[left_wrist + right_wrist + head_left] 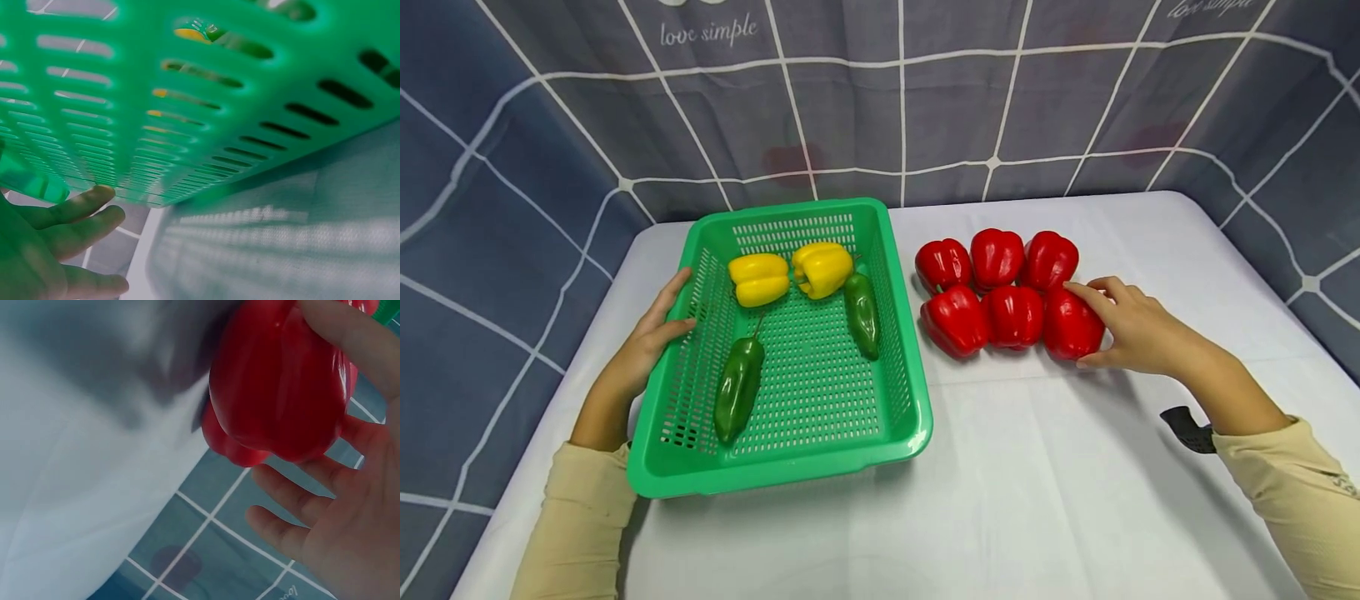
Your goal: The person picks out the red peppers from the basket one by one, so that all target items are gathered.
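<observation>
My left hand (643, 346) grips the left rim of a green plastic basket (782, 479), thumb and a finger hooked over the edge. In the left wrist view its other fingers (84, 234) stretch along outside the slotted wall. Inside the basket lie two yellow bell peppers (760, 279) and two long green peppers (739, 387). On the right, my right hand (1138, 329) holds a red bell pepper (1071, 325), the nearest right one of a two-row group. The right wrist view shows this pepper (281, 387) between thumb and fingers, with the lower fingers (287, 494) spread beside it.
More red bell peppers (955, 321) sit close together just right of the basket on the white-covered table (1000, 483). A dark grid-patterned cloth (850, 117) rises behind the table and at both sides. A black strap (1187, 429) hangs near the right wrist.
</observation>
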The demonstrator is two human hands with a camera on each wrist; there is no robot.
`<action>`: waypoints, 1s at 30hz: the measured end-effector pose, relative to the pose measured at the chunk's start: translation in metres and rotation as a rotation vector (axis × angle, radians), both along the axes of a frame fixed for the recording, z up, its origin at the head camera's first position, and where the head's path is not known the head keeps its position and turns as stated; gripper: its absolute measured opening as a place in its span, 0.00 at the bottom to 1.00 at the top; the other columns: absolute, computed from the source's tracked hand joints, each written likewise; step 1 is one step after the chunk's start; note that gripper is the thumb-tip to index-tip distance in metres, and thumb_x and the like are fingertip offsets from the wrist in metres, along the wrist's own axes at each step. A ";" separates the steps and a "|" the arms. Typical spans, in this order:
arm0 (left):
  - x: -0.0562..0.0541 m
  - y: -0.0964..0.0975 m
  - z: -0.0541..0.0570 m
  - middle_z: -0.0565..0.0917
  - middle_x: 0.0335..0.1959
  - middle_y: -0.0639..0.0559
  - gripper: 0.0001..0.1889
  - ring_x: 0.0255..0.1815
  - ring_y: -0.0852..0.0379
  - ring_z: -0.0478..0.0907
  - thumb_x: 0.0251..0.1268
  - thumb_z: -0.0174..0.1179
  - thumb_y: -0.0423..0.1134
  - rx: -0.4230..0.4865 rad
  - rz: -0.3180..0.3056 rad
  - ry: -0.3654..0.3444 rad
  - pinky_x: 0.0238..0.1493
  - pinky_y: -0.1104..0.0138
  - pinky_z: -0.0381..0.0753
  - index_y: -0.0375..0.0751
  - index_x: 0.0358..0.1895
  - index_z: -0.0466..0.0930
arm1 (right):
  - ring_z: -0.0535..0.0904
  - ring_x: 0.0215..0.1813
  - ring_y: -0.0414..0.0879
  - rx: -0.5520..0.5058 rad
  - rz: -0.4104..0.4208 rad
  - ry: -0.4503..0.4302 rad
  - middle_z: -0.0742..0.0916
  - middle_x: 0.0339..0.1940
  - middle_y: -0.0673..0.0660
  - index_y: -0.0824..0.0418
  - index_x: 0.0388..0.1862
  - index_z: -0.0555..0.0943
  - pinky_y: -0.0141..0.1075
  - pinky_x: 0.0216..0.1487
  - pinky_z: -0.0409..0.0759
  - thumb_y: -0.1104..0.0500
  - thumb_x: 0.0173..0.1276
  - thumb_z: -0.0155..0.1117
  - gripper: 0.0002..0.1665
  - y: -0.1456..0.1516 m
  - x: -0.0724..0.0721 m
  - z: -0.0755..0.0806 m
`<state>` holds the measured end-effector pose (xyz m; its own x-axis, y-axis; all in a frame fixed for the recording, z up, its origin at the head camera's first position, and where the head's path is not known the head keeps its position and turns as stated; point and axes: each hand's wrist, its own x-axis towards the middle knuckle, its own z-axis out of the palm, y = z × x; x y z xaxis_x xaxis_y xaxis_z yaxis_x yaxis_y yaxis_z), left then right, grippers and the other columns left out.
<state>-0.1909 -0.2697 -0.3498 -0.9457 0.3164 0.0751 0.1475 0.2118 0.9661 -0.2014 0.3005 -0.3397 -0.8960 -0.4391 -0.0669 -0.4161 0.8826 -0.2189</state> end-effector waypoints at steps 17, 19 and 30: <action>0.009 -0.005 -0.001 0.34 0.74 0.44 0.34 0.55 0.70 0.62 0.69 0.39 0.30 -0.004 0.029 0.000 0.45 0.82 0.71 0.49 0.73 0.34 | 0.62 0.56 0.65 0.004 0.018 -0.022 0.66 0.58 0.67 0.59 0.69 0.55 0.61 0.51 0.67 0.50 0.41 0.77 0.59 -0.006 -0.006 -0.013; 0.009 -0.005 -0.001 0.34 0.74 0.44 0.34 0.56 0.69 0.61 0.69 0.39 0.30 0.000 0.030 -0.004 0.45 0.82 0.71 0.50 0.73 0.34 | 0.62 0.56 0.66 0.011 0.024 -0.012 0.66 0.58 0.67 0.60 0.69 0.54 0.62 0.51 0.66 0.50 0.40 0.77 0.60 -0.006 -0.008 -0.014; -0.003 -0.003 0.001 0.28 0.74 0.50 0.35 0.70 0.67 0.34 0.70 0.38 0.33 -0.113 0.038 0.053 0.58 0.84 0.45 0.52 0.73 0.29 | 0.59 0.60 0.68 -0.030 -0.025 -0.020 0.62 0.62 0.71 0.62 0.72 0.45 0.67 0.52 0.62 0.48 0.39 0.77 0.69 -0.002 -0.006 -0.019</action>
